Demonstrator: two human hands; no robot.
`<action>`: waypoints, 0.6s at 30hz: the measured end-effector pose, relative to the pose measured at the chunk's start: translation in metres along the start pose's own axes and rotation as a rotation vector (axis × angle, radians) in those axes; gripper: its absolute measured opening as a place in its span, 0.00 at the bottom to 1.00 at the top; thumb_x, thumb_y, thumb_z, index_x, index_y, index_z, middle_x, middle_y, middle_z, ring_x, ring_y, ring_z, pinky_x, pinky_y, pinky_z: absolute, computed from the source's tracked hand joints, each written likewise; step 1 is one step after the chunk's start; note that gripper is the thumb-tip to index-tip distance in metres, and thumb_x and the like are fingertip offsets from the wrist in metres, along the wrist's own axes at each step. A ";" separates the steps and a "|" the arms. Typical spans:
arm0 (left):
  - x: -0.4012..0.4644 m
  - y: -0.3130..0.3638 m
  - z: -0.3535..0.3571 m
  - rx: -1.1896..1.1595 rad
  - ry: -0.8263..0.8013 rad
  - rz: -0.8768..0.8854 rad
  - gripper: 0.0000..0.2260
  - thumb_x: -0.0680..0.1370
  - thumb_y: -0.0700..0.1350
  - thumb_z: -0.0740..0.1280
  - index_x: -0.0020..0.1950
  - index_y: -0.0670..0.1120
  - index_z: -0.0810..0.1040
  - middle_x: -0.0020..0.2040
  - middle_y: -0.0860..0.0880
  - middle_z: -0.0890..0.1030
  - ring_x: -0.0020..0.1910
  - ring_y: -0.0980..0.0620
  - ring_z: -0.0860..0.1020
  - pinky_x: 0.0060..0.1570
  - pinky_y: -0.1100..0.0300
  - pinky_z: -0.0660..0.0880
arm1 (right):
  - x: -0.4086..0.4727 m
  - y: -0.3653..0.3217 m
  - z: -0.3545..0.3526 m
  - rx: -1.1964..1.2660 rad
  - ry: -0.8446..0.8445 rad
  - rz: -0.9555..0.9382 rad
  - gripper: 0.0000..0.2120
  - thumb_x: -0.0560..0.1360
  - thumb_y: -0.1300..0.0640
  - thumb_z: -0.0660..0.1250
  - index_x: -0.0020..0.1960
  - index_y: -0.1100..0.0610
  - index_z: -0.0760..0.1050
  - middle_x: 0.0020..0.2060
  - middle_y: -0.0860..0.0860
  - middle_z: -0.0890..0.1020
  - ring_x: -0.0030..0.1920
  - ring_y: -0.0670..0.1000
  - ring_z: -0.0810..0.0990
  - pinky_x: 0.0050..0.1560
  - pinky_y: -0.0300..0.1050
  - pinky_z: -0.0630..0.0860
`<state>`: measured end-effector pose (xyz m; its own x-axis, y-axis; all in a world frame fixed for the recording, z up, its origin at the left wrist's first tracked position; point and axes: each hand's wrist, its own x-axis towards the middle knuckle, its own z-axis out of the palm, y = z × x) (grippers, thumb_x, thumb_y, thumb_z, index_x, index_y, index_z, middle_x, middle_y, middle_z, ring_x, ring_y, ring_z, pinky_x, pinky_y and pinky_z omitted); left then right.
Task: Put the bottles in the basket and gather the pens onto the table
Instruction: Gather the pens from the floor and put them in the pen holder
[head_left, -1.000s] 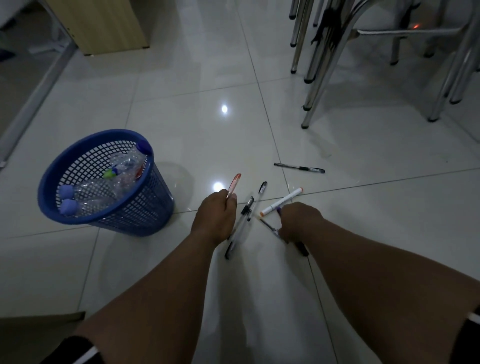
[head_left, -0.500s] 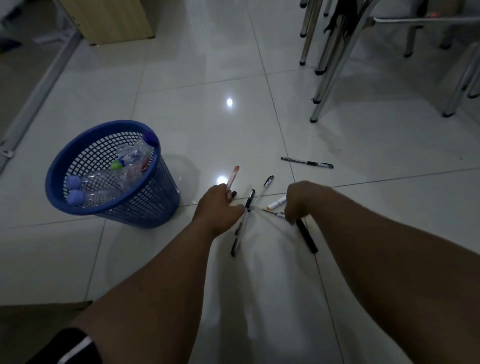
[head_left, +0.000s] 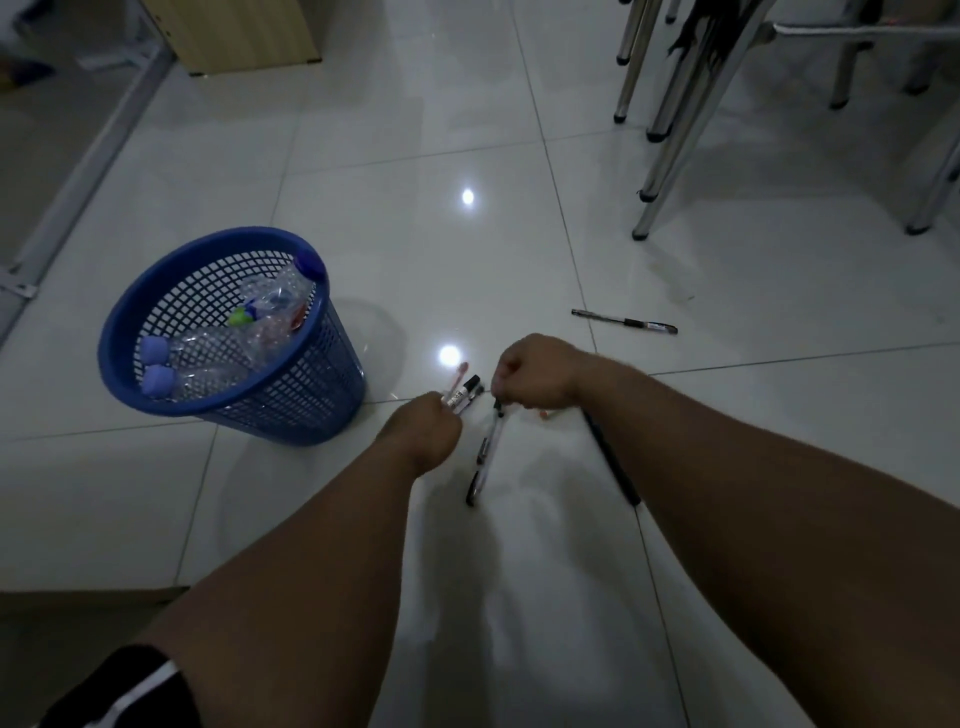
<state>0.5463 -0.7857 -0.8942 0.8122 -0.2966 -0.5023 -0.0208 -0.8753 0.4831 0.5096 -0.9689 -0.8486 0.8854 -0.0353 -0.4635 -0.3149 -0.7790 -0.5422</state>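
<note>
A blue mesh basket (head_left: 130, 322) stands on the tiled floor at the left with several clear plastic bottles (head_left: 249, 332) inside. My left hand (head_left: 423, 431) is closed around a small bunch of pens (head_left: 461, 391) whose tips stick out above the fist. My right hand (head_left: 535, 371) pinches the top end of a clear pen (head_left: 485, 452) that slants down to the floor. A black pen (head_left: 613, 462) lies under my right forearm. A marker's orange tip (head_left: 544, 414) peeks out below my right hand. Another black pen (head_left: 623, 321) lies apart to the right.
Metal chair legs (head_left: 670, 150) stand at the upper right. A wooden cabinet corner (head_left: 244, 36) and a metal frame leg (head_left: 88, 166) are at the upper left. The glossy floor reflects ceiling lights.
My left hand now grips more pens than before, bunched with the red one. My right hand moved left and up over the marker and took hold of the clear pen's upper end.
</note>
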 end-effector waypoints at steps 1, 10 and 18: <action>0.001 -0.010 -0.004 0.003 0.052 -0.038 0.11 0.80 0.44 0.58 0.56 0.42 0.77 0.53 0.39 0.80 0.52 0.37 0.80 0.49 0.51 0.76 | -0.001 0.004 0.016 -0.015 0.057 -0.048 0.05 0.69 0.56 0.71 0.44 0.54 0.83 0.45 0.52 0.85 0.48 0.55 0.83 0.49 0.47 0.80; -0.005 -0.040 -0.006 -0.101 0.159 -0.092 0.09 0.77 0.47 0.60 0.44 0.43 0.76 0.44 0.42 0.81 0.37 0.45 0.77 0.38 0.55 0.71 | -0.007 0.011 0.127 -0.650 0.074 -0.400 0.14 0.74 0.62 0.69 0.59 0.54 0.79 0.55 0.58 0.75 0.55 0.63 0.75 0.45 0.53 0.70; -0.004 -0.038 0.001 -0.195 0.197 -0.048 0.13 0.79 0.55 0.63 0.39 0.50 0.75 0.35 0.48 0.75 0.34 0.47 0.74 0.38 0.54 0.70 | -0.019 0.009 0.141 -0.717 0.095 -0.475 0.14 0.80 0.57 0.61 0.63 0.59 0.76 0.60 0.60 0.75 0.62 0.63 0.72 0.56 0.56 0.70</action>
<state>0.5431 -0.7512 -0.9110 0.9077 -0.1601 -0.3879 0.1174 -0.7907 0.6009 0.4419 -0.8874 -0.9435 0.9037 0.3665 -0.2216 0.3587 -0.9304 -0.0760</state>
